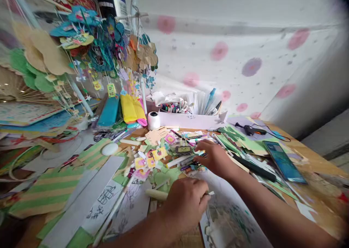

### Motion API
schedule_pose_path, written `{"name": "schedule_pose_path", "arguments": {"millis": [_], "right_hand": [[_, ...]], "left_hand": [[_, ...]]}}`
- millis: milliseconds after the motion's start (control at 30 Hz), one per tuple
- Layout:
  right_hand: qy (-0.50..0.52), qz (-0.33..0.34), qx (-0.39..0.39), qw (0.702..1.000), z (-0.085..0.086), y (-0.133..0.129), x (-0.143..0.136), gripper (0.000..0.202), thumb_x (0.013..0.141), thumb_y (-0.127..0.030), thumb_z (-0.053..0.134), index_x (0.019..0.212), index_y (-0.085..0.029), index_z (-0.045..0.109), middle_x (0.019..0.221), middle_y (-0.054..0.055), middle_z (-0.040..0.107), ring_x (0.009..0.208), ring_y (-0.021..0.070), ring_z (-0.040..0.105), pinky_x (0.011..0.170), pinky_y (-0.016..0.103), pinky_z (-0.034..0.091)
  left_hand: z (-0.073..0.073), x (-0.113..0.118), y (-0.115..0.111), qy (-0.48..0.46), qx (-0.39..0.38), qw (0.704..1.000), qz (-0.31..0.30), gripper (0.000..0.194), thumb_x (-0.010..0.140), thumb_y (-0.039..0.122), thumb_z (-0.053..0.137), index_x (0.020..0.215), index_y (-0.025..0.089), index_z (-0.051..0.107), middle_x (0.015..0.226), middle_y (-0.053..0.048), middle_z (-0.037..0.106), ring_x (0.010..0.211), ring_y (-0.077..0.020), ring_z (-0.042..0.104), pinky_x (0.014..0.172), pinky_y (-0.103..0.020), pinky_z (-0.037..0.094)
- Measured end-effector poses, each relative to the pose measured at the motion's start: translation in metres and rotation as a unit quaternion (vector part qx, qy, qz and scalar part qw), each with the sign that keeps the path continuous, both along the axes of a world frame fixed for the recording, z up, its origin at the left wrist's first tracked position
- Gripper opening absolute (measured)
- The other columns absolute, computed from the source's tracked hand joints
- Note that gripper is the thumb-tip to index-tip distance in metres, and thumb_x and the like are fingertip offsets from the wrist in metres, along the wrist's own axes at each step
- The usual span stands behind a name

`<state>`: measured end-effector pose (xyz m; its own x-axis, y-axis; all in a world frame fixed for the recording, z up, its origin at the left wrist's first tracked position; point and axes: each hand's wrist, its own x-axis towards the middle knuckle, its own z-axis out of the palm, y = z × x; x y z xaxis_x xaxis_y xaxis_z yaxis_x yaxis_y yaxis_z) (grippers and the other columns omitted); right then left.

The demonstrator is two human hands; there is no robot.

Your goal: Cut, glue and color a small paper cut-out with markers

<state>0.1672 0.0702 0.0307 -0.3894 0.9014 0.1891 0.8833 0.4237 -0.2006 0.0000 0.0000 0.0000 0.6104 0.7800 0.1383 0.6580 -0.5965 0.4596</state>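
Okay, small pale scrap [211, 193] pinched in our left hand [188, 199], low over the bench [324, 162], probably so it won't get lost | right hand [215, 159] bent, fingers apart, by pens [178, 161], likely to dodge clutter

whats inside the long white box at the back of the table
Marker pens with caps of several colours lie at its left end, and clear plastic strips or sleeves stand to their right. The front wall of the box hides their lower parts and the bottom.
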Motion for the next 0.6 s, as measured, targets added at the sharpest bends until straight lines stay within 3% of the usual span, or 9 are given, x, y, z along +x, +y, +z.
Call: {"name": "schedule_pose_path", "arguments": {"millis": [100,167,267,367,500,600], "right_hand": [[-0.023,0.032,-0.007,0.999,-0.008,0.02,-0.022,0.04,0.076,-0.025,0.074,0.114,-0.017,0.068,0.113,0.014,0.07,0.106,0.0302,0.063,0.089,0.036,0.047],[-0.028,0.042,-0.008,0.999,-0.009,0.031,-0.026,0.032,0.073,-0.022,0.074,0.105,-0.02,0.072,0.104,0.011,0.074,0.098,0.0285,0.066,0.084,0.033,0.049],[-0.01,0.026,0.007,1.0,-0.005,0.046,-0.013,0.015,0.079,-0.018,0.065,0.087,-0.023,0.076,0.087,0.004,0.077,0.082,0.022,0.07,0.073,0.027,0.049],[0.036,-0.046,0.057,0.997,0.006,0.061,0.013,0.023,0.086,-0.02,0.053,0.086,-0.02,0.076,0.076,0.003,0.076,0.066,0.0189,0.068,0.062,0.025,0.048],[0.09,-0.125,0.15,0.977,0.012,0.069,0.036,0.032,0.092,-0.025,0.045,0.102,-0.014,0.073,0.085,0.01,0.076,0.07,0.0231,0.069,0.064,0.031,0.049],[0.1,-0.085,0.188,0.973,0.004,0.06,0.03,0.028,0.092,-0.024,0.048,0.101,-0.016,0.073,0.097,0.013,0.075,0.084,0.0256,0.068,0.075,0.034,0.05]], "left_hand": [[0.0,0.0,0.003,-0.001,0.005,1.0,-0.005,0.011,0.084,0.027,0.067,0.078,0.019,0.061,0.078,-0.001,0.071,0.075,-0.0187,0.065,0.062,-0.028,0.037],[0.0,-0.001,0.005,0.0,0.006,1.0,-0.006,0.01,0.084,0.025,0.067,0.078,0.019,0.061,0.078,-0.002,0.071,0.075,-0.0187,0.065,0.062,-0.028,0.038],[0.0,-0.002,0.005,0.0,0.006,1.0,-0.009,0.009,0.085,0.025,0.066,0.079,0.019,0.061,0.079,-0.002,0.071,0.077,-0.0195,0.065,0.064,-0.028,0.039],[0.0,-0.003,0.005,-0.002,0.005,1.0,-0.017,0.009,0.086,0.027,0.064,0.08,0.02,0.061,0.079,-0.001,0.071,0.078,-0.02,0.066,0.065,-0.029,0.039],[0.001,-0.003,0.005,0.001,0.005,1.0,-0.021,0.01,0.085,0.027,0.064,0.079,0.02,0.06,0.079,-0.002,0.072,0.077,-0.0202,0.066,0.063,-0.029,0.038],[0.003,-0.003,0.006,0.002,0.006,1.0,-0.017,0.011,0.085,0.026,0.064,0.079,0.019,0.06,0.079,-0.003,0.072,0.077,-0.0203,0.066,0.062,-0.029,0.037]]}}
